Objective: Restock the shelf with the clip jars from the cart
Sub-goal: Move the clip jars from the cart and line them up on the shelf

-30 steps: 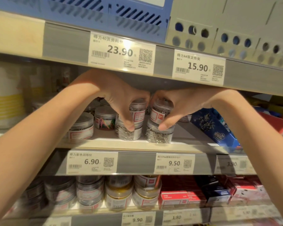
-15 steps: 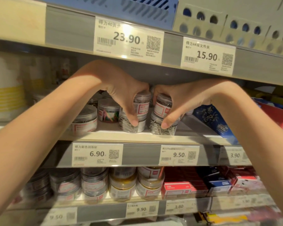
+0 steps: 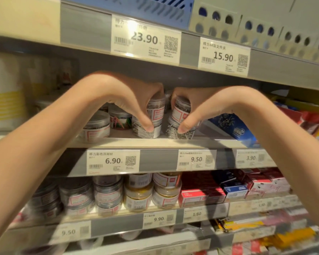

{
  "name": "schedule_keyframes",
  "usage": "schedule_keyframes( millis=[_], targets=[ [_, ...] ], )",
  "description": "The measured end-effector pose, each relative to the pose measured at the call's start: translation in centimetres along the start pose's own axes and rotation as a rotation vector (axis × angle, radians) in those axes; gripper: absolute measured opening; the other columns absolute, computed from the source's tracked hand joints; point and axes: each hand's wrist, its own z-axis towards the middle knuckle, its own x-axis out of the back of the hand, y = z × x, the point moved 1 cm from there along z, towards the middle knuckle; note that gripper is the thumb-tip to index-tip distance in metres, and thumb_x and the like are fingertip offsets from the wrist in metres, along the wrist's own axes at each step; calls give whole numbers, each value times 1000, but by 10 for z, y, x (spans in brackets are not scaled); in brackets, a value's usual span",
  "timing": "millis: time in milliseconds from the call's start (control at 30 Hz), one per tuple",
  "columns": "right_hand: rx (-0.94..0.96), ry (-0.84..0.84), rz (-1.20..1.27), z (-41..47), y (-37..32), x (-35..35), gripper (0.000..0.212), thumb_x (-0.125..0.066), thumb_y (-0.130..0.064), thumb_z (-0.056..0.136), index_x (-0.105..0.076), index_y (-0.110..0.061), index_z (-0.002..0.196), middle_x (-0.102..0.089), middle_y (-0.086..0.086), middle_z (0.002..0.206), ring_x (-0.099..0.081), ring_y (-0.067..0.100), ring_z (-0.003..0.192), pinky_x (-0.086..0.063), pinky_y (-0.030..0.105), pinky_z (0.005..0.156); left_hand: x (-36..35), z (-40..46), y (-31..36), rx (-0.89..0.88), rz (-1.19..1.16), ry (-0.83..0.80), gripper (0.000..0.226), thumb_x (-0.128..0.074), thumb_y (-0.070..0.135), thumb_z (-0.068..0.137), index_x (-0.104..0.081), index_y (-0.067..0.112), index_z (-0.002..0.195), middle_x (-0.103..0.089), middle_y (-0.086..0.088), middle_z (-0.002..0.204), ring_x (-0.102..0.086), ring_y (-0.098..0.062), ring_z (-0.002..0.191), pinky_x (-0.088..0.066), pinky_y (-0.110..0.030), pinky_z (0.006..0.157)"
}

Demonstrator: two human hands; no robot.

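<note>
Both my hands reach into the middle shelf. My left hand grips a clear clip jar with a red-framed label, stacked on a lower jar of silver clips; my thumb presses that lower jar. My right hand grips a second clip jar, which sits on another lower jar at the shelf front, thumb on it. The fingers hide the upper jars' lids.
Left of the stacks stand a silver-clip jar and a coloured-clip jar. A blue box lies to the right. The upper shelf edge hangs close above my hands. Stacked jars and red boxes fill the shelf below.
The view has tilted up slightly, so the shelves appear lower in frame. Both hands stay on the two stacked jars with little shift.
</note>
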Motion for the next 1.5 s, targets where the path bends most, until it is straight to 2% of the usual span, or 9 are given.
schedule_keyframes(
  millis=[133, 233, 367, 467, 667, 800, 967, 1233, 1500],
  targets=[
    [-39, 139, 217, -7, 2, -17, 30, -65, -51, 80, -62, -32, 103, -62, -7, 111, -48, 4, 84, -30, 16, 77, -4, -4, -5, -18, 6, 33, 73, -81, 46, 63, -37, 28, 118, -57, 7, 104, -60, -15, 88, -50, -34, 81],
    [8, 407, 301, -10, -9, -24, 29, -75, -41, 75, -48, -34, 79, -53, -11, 80, -46, 1, 64, -39, 8, 50, -9, -7, -7, -22, -29, 78, 69, -82, 44, 64, -30, 34, 109, -55, 9, 101, -57, -11, 84, -48, -32, 80],
    [134, 680, 213, -3, -14, -35, 54, -79, -33, 66, -43, -29, 106, -50, -1, 105, -54, 21, 88, -47, 33, 78, -15, -21, 2, -42, -23, 180, 47, -78, 38, 71, -35, 29, 84, -56, 4, 75, -53, -9, 66, -45, -21, 61],
    [156, 810, 153, -2, -11, -46, 53, -74, -35, 65, -41, -31, 106, -43, -3, 108, -56, 28, 92, -47, 40, 78, -16, -33, 8, -45, -5, 284, 40, -76, 36, 72, -38, 26, 75, -53, 6, 70, -53, -14, 64, -41, -33, 56],
    [133, 1042, -33, -9, -4, -64, 52, -70, -38, 74, -43, -26, 117, -42, 1, 118, -53, 32, 97, -32, 34, 63, -28, -57, 28, -67, 271, 631, 63, -70, 42, 74, -35, 22, 123, -34, 5, 87, -46, -28, 73, -32, -35, 60],
    [162, 1121, -100, -24, 1, -70, 55, -71, -36, 75, -43, -22, 121, -42, 4, 118, -50, 32, 97, -29, 34, 57, -31, -66, 39, -126, 340, 731, 69, -80, 33, 66, -45, 13, 122, -51, -13, 112, -50, -27, 72, -30, -33, 57],
    [251, 1217, -58, -50, 12, -77, 53, -72, -34, 74, -45, -21, 118, -43, 0, 122, -49, 25, 101, -33, 34, 59, -27, -84, 63, -129, 322, 787, 69, -79, 30, 64, -49, 11, 122, -54, -15, 115, -34, -17, 74, -26, -33, 65],
    [293, 1194, 99, -92, 34, -115, 55, -71, -34, 69, -43, -21, 115, -41, 0, 121, -43, 11, 92, -50, 49, 64, -48, -103, 106, -198, 307, 707, 60, -62, 47, 71, -48, 18, 122, -52, -7, 114, -35, -20, 69, -23, -30, 62],
    [227, 1089, 142, -96, 56, -200, 52, -69, -33, 70, -46, -18, 115, -43, 9, 120, -50, 27, 94, -48, 46, 65, -115, -97, 141, -267, 213, 510, 57, -56, 45, 73, -46, 16, 121, -48, -9, 111, -51, -33, 77, -43, -48, 57]
  ],
)
